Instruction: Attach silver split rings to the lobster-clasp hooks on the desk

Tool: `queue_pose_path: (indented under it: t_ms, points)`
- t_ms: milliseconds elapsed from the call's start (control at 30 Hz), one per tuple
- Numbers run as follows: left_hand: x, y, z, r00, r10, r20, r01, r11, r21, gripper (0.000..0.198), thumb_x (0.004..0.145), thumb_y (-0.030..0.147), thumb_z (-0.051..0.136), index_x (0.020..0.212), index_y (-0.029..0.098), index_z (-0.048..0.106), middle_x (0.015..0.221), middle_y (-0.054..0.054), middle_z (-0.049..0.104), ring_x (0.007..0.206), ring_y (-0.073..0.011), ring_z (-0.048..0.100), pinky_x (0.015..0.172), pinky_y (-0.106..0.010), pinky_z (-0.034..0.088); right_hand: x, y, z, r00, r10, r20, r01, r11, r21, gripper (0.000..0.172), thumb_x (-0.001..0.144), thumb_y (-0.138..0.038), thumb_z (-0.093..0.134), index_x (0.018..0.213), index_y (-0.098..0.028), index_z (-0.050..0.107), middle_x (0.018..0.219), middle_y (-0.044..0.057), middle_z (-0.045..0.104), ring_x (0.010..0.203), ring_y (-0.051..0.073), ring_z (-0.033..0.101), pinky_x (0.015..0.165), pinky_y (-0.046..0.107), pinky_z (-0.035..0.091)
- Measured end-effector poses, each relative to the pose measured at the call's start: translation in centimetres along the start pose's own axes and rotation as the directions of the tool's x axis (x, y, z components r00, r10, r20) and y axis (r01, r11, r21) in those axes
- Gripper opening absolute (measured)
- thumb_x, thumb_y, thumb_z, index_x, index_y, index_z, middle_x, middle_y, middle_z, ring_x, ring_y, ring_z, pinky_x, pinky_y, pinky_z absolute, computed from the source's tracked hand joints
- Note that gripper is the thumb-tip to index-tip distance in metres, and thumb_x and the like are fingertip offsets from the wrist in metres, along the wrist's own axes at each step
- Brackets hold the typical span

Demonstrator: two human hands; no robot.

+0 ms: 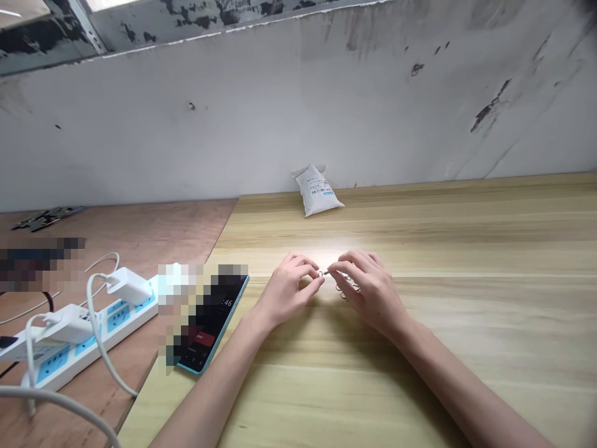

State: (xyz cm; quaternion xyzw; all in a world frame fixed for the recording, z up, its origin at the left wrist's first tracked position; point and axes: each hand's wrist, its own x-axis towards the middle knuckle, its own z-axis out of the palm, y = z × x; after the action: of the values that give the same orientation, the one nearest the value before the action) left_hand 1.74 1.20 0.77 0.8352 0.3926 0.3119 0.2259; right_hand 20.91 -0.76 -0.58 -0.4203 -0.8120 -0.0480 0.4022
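My left hand [293, 287] is closed in a pinch, thumb and forefinger at a small silvery metal ring [321, 274]. Facing it, my right hand [370, 287] pinches a small dark metal piece [326, 272] that meets the ring or lies right beside it; its exact kind is too small to tell. Several more silvery rings [343, 295] show beneath the right fingers, partly hidden by them. Whether these are linked to the pinched piece, I cannot tell. Both hands are low over the wood-grain table [466, 249].
A white plastic packet [319, 191] with a printed label lies near the wall. Left of my left forearm is a phone [209, 330] with a lit screen. A power strip [100, 339] with white chargers and cables occupies the reddish surface [153, 230] at left.
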Motion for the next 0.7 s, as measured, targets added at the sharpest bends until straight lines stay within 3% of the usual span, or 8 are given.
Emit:
queue_pose_path:
  t_ms: [133, 333, 533, 700]
  points:
    - [0.03, -0.16, -0.17, 0.999, -0.046, -0.021, 0.045, 0.998, -0.031, 0.015, 0.09, 0.029, 0.058, 0.082, 0.021, 0.069, 0.098, -0.006, 0.069, 0.098, -0.022, 0.056, 0.087, -0.037, 0.045, -0.09, 0.11, 0.16, 1.0, -0.02, 0.008, 0.02, 1.0, 0.009, 0.016, 0.096, -0.019, 0.049, 0.091, -0.02, 0.063, 0.082, 0.003, 0.061, 0.075, 0.015, 0.055, 0.073, 0.03, 0.037]
    - [0.1, -0.45, -0.31, 0.998, -0.044, 0.041, 0.048, 0.993, -0.111, 0.012, 0.088, 0.025, 0.06, 0.083, 0.022, 0.07, 0.096, -0.005, 0.069, 0.097, -0.0217, 0.057, 0.087, -0.036, 0.045, -0.19, 0.2, 0.39, 1.0, -0.029, 0.003, 0.029, 1.0, 0.007, 0.019, 0.096, -0.021, 0.049, 0.089, -0.021, 0.066, 0.081, 0.003, 0.059, 0.075, 0.015, 0.054, 0.072, 0.029, 0.037]
    - [0.21, -0.3, -0.61, 0.994, -0.06, 0.092, 0.071, 0.99, -0.123, 0.013, 0.087, 0.026, 0.062, 0.084, 0.024, 0.073, 0.095, -0.005, 0.068, 0.096, -0.0217, 0.057, 0.084, -0.035, 0.046, -0.24, 0.08, 0.2, 0.996, -0.057, 0.071, 0.054, 0.998, 0.038, 0.018, 0.096, -0.022, 0.05, 0.092, -0.022, 0.067, 0.084, 0.004, 0.06, 0.077, 0.016, 0.053, 0.073, 0.03, 0.037]
    - [0.37, -0.16, -0.9, 0.991, -0.118, 0.056, 0.125, 0.981, -0.148, 0.015, 0.086, 0.029, 0.061, 0.081, 0.023, 0.074, 0.086, -0.006, 0.066, 0.09, -0.0214, 0.058, 0.072, -0.031, 0.046, -0.2, 0.39, 0.26, 0.996, -0.041, 0.079, 0.038, 0.999, 0.036, 0.016, 0.095, -0.021, 0.051, 0.093, -0.022, 0.067, 0.085, 0.005, 0.062, 0.079, 0.017, 0.056, 0.072, 0.03, 0.039]
